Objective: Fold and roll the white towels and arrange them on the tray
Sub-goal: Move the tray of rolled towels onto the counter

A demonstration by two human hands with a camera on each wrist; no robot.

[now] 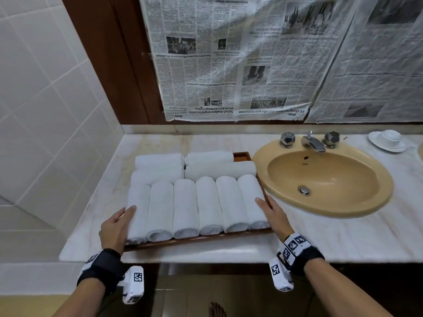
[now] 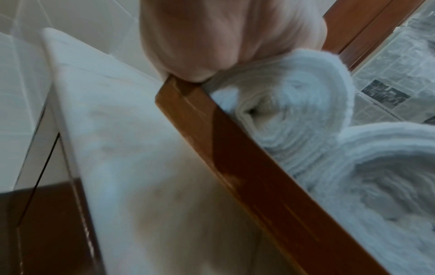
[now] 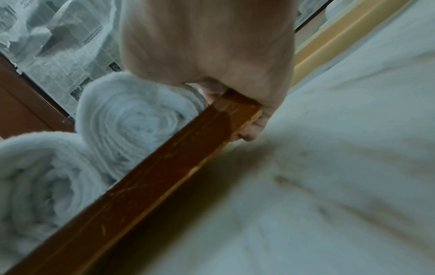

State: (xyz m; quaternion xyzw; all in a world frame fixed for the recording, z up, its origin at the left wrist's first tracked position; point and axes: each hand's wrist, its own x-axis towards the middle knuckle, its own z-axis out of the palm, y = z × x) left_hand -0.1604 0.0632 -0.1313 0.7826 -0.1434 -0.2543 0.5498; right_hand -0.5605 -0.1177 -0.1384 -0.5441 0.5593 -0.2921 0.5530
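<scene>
The wooden tray [image 1: 196, 241] sits on the marble desk [image 1: 320, 236], just left of the yellow sink [image 1: 325, 179]. It holds ten rolled white towels [image 1: 185, 207]: six side by side in the near row, rolled ends toward the person, and four laid crosswise in two pairs behind them. One bare corner of the tray floor shows at the far right.

The left hand [image 1: 116, 225] grips the tray's left edge, thumb lying on the outermost roll (the left wrist view shows the palm bearing on the tray's near corner). The right hand [image 1: 273, 216] grips the right edge: thumb on the rightmost roll, fingers curled under the rim in the right wrist view.

Newspaper sheets [image 1: 240, 58] cover the wall behind. A cup and saucer [image 1: 388, 139] stands right of the tap [image 1: 312, 141].
</scene>
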